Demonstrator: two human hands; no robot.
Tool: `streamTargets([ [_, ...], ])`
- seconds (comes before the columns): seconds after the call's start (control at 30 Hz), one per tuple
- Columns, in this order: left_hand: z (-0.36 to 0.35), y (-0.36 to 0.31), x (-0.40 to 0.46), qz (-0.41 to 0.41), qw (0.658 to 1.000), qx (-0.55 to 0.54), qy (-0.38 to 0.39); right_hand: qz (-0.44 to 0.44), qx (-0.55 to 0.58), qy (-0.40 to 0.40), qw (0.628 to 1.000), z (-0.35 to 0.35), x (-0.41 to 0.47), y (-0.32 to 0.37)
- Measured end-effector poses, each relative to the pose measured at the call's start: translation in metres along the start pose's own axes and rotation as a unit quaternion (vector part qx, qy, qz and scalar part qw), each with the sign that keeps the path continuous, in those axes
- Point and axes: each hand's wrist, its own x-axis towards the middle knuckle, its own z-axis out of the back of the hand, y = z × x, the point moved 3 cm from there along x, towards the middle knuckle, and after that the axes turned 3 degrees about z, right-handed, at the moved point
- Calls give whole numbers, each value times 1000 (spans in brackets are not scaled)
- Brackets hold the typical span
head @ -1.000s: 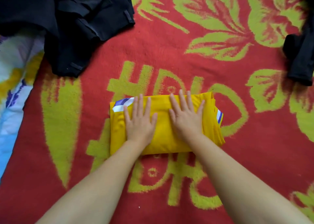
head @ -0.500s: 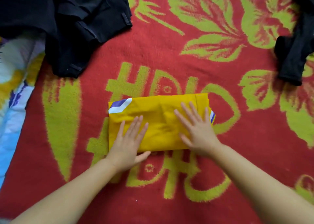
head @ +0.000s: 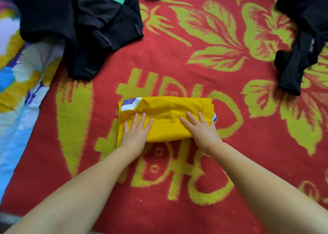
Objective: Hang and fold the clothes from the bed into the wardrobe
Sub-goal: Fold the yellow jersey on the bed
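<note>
A yellow shirt (head: 166, 113) with white and purple trim lies folded into a compact rectangle in the middle of the red and green blanket (head: 186, 59) on the bed. My left hand (head: 135, 134) lies flat on the shirt's near left part, fingers straight. On the near right part my right hand (head: 202, 130) presses down the same way, fingers spread. Neither hand grips the cloth. The wardrobe is out of sight.
A heap of black clothes (head: 74, 24) with a green patch lies at the far left. Another black garment (head: 305, 38) lies crumpled at the far right. A multicoloured quilt (head: 17, 84) runs along the blanket's left edge.
Both hands slid back from the shirt's middle toward its near edge and out to its sides, staying flat. The shirt now looks flatter and narrower.
</note>
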Motion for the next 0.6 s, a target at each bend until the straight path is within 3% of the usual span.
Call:
streamTargets([
  [0.17,26,-3,-41,-14,999,-7,28,22,-33,14,999,25,-28,4],
  [0.3,-8,-22,-70,-12,998,6,68,56,-64,41,996,-1,-46,5],
  [0.5,-58,-31,-78,3,997,27,71,46,-89,66,993,-52,-51,6],
  [0.53,-52,-31,-79,-14,999,10,37,52,-88,52,993,-48,-50,10],
  [0.6,-33,-31,-78,-85,985,-58,-142,66,-35,-81,994,-28,-44,20],
])
